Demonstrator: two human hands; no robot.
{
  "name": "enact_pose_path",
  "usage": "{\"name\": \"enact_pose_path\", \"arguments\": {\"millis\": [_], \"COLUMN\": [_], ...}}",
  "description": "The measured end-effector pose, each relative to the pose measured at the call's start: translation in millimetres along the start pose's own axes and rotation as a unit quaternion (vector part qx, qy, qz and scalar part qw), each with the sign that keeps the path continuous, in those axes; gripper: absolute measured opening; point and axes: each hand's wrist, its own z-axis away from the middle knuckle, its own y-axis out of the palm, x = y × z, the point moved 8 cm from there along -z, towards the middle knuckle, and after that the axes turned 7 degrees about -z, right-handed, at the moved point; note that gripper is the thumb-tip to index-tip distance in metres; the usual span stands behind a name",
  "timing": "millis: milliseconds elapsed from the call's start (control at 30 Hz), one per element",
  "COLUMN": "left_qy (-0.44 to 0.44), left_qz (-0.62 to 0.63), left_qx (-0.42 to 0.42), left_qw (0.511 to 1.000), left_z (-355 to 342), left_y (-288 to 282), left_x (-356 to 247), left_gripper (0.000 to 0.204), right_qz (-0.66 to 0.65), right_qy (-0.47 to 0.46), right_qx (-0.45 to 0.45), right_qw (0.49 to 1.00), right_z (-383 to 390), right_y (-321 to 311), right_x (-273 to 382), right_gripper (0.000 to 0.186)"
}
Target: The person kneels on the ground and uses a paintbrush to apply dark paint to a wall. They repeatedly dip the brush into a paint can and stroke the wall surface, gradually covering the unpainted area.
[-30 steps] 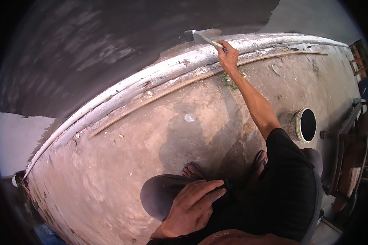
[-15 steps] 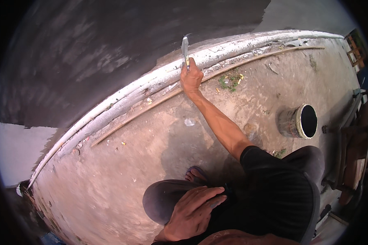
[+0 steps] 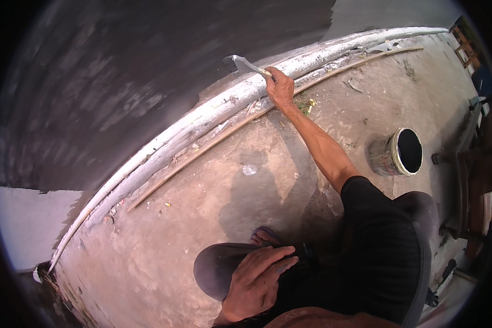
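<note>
Head view: right hand (image 3: 280, 90) grips a paintbrush (image 3: 245, 64) at the wall (image 3: 120, 93); left hand (image 3: 256, 284) lies seemingly slack on the knee (image 3: 213, 268).

The person wears a black short-sleeved shirt (image 3: 388, 229) and dark trousers (image 3: 218, 265). Both forearms are bare. A sandal (image 3: 265, 236) shows on one foot.

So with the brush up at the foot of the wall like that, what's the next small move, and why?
Probably a stroke along the dark band just above the pale ledge. The right hand holds the brush with its bristles at the dark painted wall, beside unpainted grey. The left hand rests on the knee; the paint can stands apart.
</note>
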Motion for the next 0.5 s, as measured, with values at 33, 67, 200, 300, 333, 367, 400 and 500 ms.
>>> {"name": "enact_pose_path", "arguments": {"millis": [33,67,200,300,333,367,400,500], "left_qy": [0.011,0.013,0.011,-0.003,-0.004,-0.010,-0.013,-0.015], "left_qz": [-0.001,0.000,-0.002,-0.016,-0.021,-0.025,-0.027,-0.030], "left_qx": [-0.003,-0.002,-0.002,-0.008,-0.007,-0.014,-0.021,-0.031], "left_qw": [1.000,1.000,1.000,1.000,1.000,1.000,0.999,0.999], "left_z": [-1,-2,-6,-6,-7,-9,-9,-15], "left_y": [1,3,5,5,6,6,7,12], "left_x": [-2,-3,-6,-6,-7,-7,-8,-10], "left_gripper": [0.049,0.049,0.049,0.047,0.047,0.047,0.047,0.045], "right_qz": [0.036,0.073,0.162,0.300,0.336,0.318,0.302,0.290], "right_qy": [0.026,0.052,0.018,-0.082,-0.124,-0.084,-0.045,0.048], "right_qx": [-0.041,-0.085,-0.165,-0.060,-0.014,0.027,0.066,0.086], "right_qw": [0.998,0.992,0.973,0.948,0.934,0.944,0.950,0.952], "right_z": [-15,-31,-109,-171,-183,-188,-191,-161], "right_y": [-31,-65,-195,-274,-303,-328,-354,-442], "right_x": [-19,-38,-71,-57,-49,-44,-31,9], "right_gripper": [0.021,0.021,0.023,0.025,0.026,0.027,0.027,0.029]}}
